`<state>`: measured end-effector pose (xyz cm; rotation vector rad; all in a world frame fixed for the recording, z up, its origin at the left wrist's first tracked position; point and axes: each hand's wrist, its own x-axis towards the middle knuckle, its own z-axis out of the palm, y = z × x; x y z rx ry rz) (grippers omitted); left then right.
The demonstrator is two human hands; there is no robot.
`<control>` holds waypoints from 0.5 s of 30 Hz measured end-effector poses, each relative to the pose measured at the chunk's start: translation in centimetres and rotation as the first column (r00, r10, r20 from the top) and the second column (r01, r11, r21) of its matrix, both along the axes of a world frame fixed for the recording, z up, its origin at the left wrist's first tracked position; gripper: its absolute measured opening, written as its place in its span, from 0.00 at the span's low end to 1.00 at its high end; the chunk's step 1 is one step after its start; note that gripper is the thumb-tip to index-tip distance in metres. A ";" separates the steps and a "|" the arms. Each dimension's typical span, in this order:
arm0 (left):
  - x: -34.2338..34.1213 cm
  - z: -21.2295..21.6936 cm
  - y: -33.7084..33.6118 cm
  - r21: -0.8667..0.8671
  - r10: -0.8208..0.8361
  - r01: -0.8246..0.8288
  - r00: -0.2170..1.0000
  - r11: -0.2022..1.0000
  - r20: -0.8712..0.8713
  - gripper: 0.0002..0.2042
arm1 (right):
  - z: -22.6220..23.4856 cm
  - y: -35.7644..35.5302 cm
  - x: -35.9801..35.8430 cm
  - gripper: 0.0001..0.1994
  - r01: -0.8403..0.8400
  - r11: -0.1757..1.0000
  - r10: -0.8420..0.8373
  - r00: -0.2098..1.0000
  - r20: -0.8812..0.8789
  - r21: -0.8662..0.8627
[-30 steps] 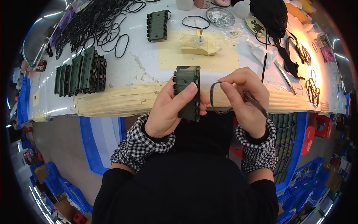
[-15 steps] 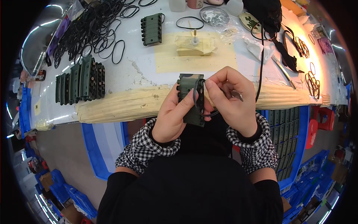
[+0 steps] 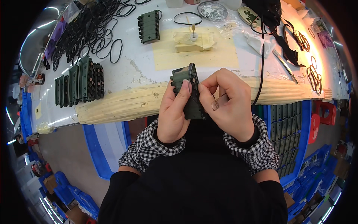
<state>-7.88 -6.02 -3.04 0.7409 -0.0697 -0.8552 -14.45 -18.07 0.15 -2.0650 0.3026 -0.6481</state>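
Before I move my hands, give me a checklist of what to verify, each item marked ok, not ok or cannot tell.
1. Left hand has a hold on the green block: ok, it grips the block from the left.
2. Black band is at the block: ok, it runs along the block's right side.
3. Band is seated all the way round: cannot tell, part of it is hidden.
4. Right hand is at the block's right side: ok, its fingertips are there.
5. Right hand is free of anything else: not ok, a shiny tool sits in its curled fingers.
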 end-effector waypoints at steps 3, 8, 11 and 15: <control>0.5 0.1 0.3 -0.058 -0.074 0.075 0.997 0.995 0.018 0.13 | -0.1 0.1 0.1 0.06 0.020 0.991 -0.021 1.000 0.004 0.129; 0.4 -0.2 0.4 0.000 -0.105 0.105 0.993 0.994 0.060 0.15 | -0.2 0.3 0.0 0.12 0.021 0.940 -0.008 0.999 -0.038 0.340; 0.3 -0.2 0.4 -0.009 -0.110 0.111 0.991 0.994 0.075 0.16 | -0.4 0.2 -0.1 0.11 -0.012 0.820 0.039 0.999 -0.035 0.572; 0.0 0.1 0.1 0.024 -0.064 0.061 0.987 0.998 0.149 0.16 | -0.2 0.1 0.1 0.09 0.001 0.736 0.058 0.996 -0.065 0.677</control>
